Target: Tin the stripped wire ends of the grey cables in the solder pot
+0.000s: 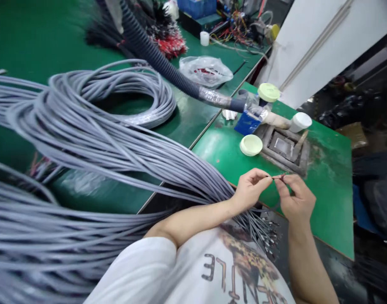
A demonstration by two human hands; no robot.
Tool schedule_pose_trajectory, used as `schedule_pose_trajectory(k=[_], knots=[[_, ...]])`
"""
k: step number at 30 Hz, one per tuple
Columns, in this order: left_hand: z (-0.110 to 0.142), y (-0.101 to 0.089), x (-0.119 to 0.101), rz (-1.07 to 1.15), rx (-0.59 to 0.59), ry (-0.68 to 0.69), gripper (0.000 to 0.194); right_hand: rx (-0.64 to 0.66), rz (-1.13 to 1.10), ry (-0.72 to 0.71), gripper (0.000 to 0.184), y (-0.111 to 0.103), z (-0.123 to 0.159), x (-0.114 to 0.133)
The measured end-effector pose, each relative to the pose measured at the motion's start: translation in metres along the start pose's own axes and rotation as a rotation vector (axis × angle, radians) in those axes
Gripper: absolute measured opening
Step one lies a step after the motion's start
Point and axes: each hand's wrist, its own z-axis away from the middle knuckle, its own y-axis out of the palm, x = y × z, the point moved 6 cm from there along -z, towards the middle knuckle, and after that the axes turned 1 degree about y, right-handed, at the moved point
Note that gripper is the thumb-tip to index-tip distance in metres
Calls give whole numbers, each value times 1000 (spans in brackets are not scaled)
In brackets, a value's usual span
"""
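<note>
Green worktop point(334, 202), thin reddish wire point(277, 177), darker toward the left, pinched by left fingers point(264, 181) and right fingers point(282, 188)

A cable coil point(95, 120) lies on the left table point(25, 38), its strands point(193, 169) running beneath the left forearm point(200, 217). Right of the coil rests a plastic bag point(206, 69). On the right table point(333, 177) sits a pot point(304, 156) (one tub point(251, 145) to its left, another tub point(300, 121) behind it), the left hand point(249, 188) and right hand point(297, 197) before it.

Wht short-slv tee point(187, 270) w/ lettering point(233, 291)
</note>
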Motion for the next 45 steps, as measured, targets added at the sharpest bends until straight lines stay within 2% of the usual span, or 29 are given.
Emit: schedule_pose_trajectory(k=[5, 7, 10, 13, 16, 22, 26, 30, 34, 37, 41, 45], knots=[[-6, -7, 2, 107, -35, -60, 27, 10, -103, 29, 5, 16, -18, 0], [-8, -10, -1, 94, -1, -74, 24, 26, -95, 44, 6, 21, -31, -1], [-8, -13, -11, -187, 147, -31, 20, 102, 14, 62, 12, 28, -58, -8], [-6, -19, -20, -693, 291, 161, 14, 236, 136, 57, 21, 40, -87, -22], [-7, -25, -18, -969, 366, 284, 15, 365, 229, 71, 24, 60, -108, -42], [-9, -25, -4, -1132, 435, 361, 17, 585, 438, 132, 26, 100, -116, -69], [-8, -23, -3, -1193, 456, 408, 18, 646, 546, 149, 27, 109, -116, -72], [-8, -23, -2, -1197, 463, 393, 18, 668, 578, 140, 28, 113, -117, -70], [-10, -24, -5, -1150, 462, 351, 17, 650, 538, 146, 28, 105, -120, -66], [-14, -26, -8, -1052, 444, 273, 15, 552, 459, 190, 30, 78, -128, -73], [-20, -30, -11, -930, 418, 159, 14, 408, 517, 342, 33, 31, -135, -116], [-23, -30, -11, -895, 412, 120, 13, 390, 650, 483, 31, 10, -130, -165]])
